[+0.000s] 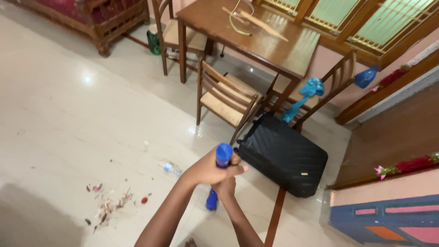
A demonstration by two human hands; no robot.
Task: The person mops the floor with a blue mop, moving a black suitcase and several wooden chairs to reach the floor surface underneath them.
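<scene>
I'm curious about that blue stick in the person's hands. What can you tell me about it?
The blue handle is a slim, glossy rod that looks like plastic, with a rounded cap on top. It stands nearly upright over the pale floor. Both hands wrap it: the left hand high, just under the cap, and the right hand below. Its lower part shows beneath them; its end is hidden.

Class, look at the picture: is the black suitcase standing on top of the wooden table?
No, the black suitcase lies on the floor beside a wooden chair, while the wooden table stands further back.
</scene>
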